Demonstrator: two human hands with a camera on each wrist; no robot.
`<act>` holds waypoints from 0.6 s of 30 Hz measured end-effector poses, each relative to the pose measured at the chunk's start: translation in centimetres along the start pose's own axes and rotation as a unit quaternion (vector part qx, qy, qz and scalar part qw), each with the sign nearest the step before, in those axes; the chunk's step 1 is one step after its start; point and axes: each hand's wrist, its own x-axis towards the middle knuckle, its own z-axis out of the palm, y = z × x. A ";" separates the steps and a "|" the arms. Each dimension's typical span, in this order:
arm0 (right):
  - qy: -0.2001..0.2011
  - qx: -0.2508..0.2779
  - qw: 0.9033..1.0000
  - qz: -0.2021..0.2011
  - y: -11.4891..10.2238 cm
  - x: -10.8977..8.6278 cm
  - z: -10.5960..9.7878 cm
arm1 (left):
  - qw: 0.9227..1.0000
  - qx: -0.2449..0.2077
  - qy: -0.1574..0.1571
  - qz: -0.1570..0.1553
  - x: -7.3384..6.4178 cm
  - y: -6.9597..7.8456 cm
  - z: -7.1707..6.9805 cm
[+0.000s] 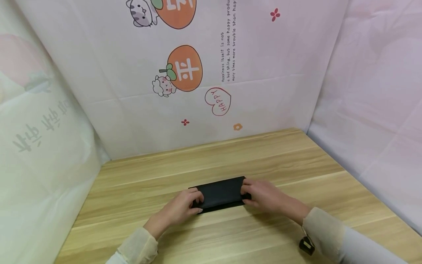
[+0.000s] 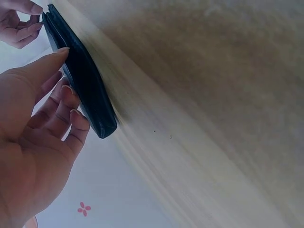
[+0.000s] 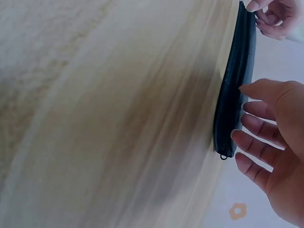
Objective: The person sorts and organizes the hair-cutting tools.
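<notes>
A long black zipped wallet [image 1: 220,193] lies flat on the wooden table, in front of the person. My left hand [image 1: 181,207] holds its left end, fingers bent over the top and thumb at the near edge. At the opposite end, my right hand [image 1: 266,197] grips the wallet in much the same way. Seen from the right wrist, the wallet [image 3: 232,102] shows a zip along its narrow side and a small ring at one end. In the left wrist view, the thumb lies against the edge of the wallet [image 2: 88,78].
Light wood-grain table [image 1: 145,178] surrounds the wallet. Behind it hangs a white printed cloth [image 1: 263,102], with pale cloth sides at left [image 1: 43,183] and right [image 1: 372,110]. A small black object [image 1: 306,245] hangs by the right cuff.
</notes>
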 end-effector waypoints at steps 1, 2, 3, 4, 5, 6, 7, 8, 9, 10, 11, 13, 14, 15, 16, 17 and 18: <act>-0.002 0.005 1.000 0.002 0.1 0.0 -0.1 | 1.000 0.001 -0.002 -0.003 0.0 0.0 0.0; -0.005 0.012 1.000 0.007 0.1 0.0 -0.2 | 1.000 0.002 -0.003 -0.005 0.1 0.1 0.0; -0.008 0.019 1.000 0.012 0.3 0.1 -0.4 | 1.000 0.004 -0.006 -0.011 0.1 0.1 -0.1; -0.011 0.028 0.999 0.017 0.4 0.1 -0.5 | 1.000 0.006 -0.009 -0.016 0.2 0.1 0.0; -0.014 0.034 0.999 0.024 0.6 0.2 -0.7 | 1.000 0.010 -0.011 -0.022 0.2 0.2 0.0; -0.015 0.040 0.999 0.030 0.8 0.3 -0.8 | 0.999 0.015 -0.012 -0.028 0.3 0.2 0.0; -0.019 0.050 0.998 0.038 1.0 0.4 -0.9 | 0.999 0.021 -0.012 -0.034 0.4 0.2 0.0; -0.020 0.057 0.997 0.044 1.3 0.5 -1.0 | 0.999 0.030 -0.011 -0.038 0.5 0.3 0.0; -0.020 0.065 0.997 0.048 1.6 0.6 -1.2 | 0.998 0.039 -0.009 -0.041 0.7 0.3 0.0; -0.020 0.075 0.996 0.053 1.9 0.7 -1.2 | 0.998 0.048 -0.007 -0.041 0.9 0.3 0.1; -0.021 0.085 0.994 0.060 2.2 0.9 -1.3 | 0.997 0.058 -0.004 -0.041 1.0 0.3 0.1; -0.019 0.102 0.992 0.068 2.9 1.1 -1.3 | 0.996 0.075 0.003 -0.039 1.5 0.3 0.2; -0.018 0.107 0.992 0.072 3.2 1.3 -1.3 | 0.996 0.082 0.005 -0.037 1.7 0.4 0.3; -0.018 0.116 0.990 0.078 3.5 1.4 -1.4 | 0.996 0.086 0.005 -0.036 1.9 0.4 0.3; -0.018 0.122 0.989 0.083 3.8 1.5 -1.3 | 0.995 0.090 0.005 -0.035 2.1 0.4 0.4; -0.018 0.124 0.989 0.084 4.1 1.7 -1.3 | 0.995 0.092 0.005 -0.034 2.3 0.4 0.4; -0.017 0.122 0.989 0.085 4.4 1.8 -1.2 | 0.995 0.093 0.004 -0.032 2.5 0.5 0.4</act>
